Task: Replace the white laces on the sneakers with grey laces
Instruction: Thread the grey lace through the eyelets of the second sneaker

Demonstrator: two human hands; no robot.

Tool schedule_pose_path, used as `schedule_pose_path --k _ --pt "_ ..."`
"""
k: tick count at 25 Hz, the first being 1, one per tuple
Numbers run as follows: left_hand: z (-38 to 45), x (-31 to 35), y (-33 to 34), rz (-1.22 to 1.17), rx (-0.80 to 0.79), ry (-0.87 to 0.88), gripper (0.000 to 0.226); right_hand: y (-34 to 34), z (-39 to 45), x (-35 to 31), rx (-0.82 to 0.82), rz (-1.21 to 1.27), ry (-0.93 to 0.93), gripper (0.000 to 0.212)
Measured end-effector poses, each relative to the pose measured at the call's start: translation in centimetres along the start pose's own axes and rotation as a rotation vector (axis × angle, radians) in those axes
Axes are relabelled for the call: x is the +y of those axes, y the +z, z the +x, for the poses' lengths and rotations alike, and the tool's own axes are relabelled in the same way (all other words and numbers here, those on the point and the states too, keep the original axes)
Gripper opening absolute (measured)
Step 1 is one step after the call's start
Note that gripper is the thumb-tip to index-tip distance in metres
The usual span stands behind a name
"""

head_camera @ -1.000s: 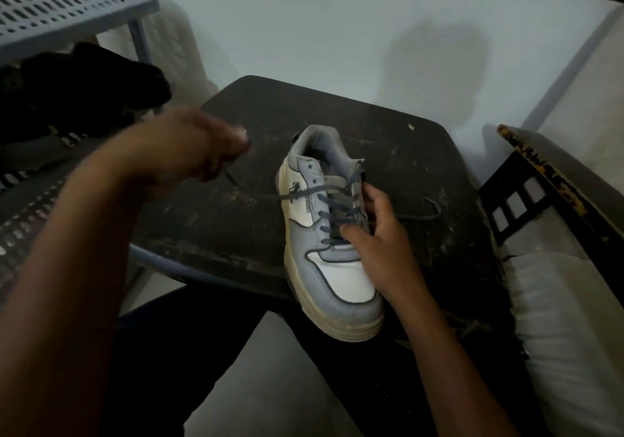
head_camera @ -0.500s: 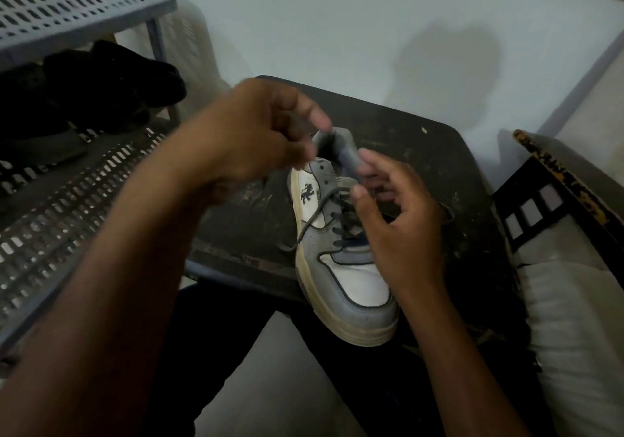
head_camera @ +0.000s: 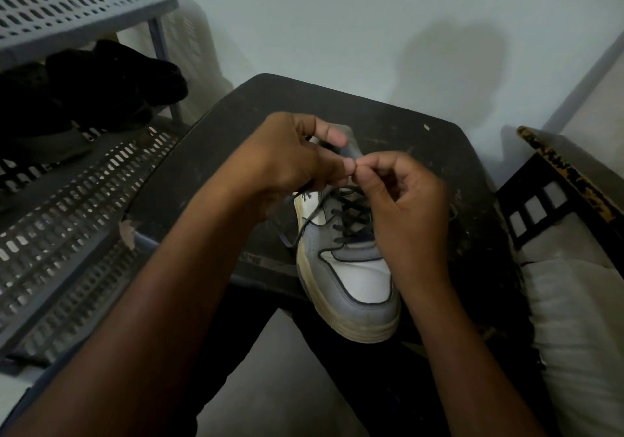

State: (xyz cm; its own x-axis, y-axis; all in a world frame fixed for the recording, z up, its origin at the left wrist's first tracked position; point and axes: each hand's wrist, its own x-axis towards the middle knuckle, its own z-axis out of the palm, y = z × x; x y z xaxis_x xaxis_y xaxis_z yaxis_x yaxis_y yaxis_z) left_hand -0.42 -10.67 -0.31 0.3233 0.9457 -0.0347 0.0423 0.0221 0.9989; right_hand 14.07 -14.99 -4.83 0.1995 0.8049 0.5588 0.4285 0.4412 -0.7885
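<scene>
Grey lace (head_camera: 351,215): flat woven cord, already crossed through the lower and middle eyelets of one sneaker (head_camera: 351,278); no white lace visible anywhere in view. One free end trails off the shoe's left side onto the table (head_camera: 439,153). Judged well advanced on this shoe: what remains appears to be the uppermost eyelets or the tying off. A second sneaker is not in view, so its state cannot be told.

Sneaker: low-top, smooth white and pale grey-blue panels with dark piping, thick yellowed rubber sole, rounded toe pointing toward the wearer of the camera and overhanging the table's near edge.

Left hand (head_camera: 290,163): raised over the sneaker's collar, fingers curled, tips pressed against those of the right hand (head_camera: 408,207), likewise curled. Both seem to pinch a lace end where they meet, though the cord itself is hidden there.

Table: dark, scuffed, matt top with rounded corners.

Rack (head_camera: 67,180): grey perforated plastic shelving at left, holding dark footwear (head_camera: 101,89).
</scene>
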Motion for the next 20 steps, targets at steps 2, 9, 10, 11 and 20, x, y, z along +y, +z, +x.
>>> schedule_pose_path --k 2,9,10,11,20 --pt "-0.2 0.2 0.0 -0.091 -0.009 -0.023 0.022 -0.1 0.6 0.0 -0.028 -0.04 -0.026 0.008" --pt "-0.3 0.1 -0.3 -0.274 0.115 -0.001 0.026 0.1 2.4 0.0 -0.176 0.073 -0.019 0.015" --pt "-0.2 -0.1 -0.5 -0.246 0.113 -0.006 0.026 0.3 2.7 0.3 -0.164 0.043 -0.025 0.014" --pt "0.1 -0.3 -0.7 -0.198 0.104 -0.015 0.024 0.6 2.8 0.7 -0.148 0.007 -0.036 0.013" --pt "1.4 -1.6 -1.7 0.161 0.179 -0.075 0.012 2.5 2.5 2.6 0.011 -0.214 -0.208 0.006"
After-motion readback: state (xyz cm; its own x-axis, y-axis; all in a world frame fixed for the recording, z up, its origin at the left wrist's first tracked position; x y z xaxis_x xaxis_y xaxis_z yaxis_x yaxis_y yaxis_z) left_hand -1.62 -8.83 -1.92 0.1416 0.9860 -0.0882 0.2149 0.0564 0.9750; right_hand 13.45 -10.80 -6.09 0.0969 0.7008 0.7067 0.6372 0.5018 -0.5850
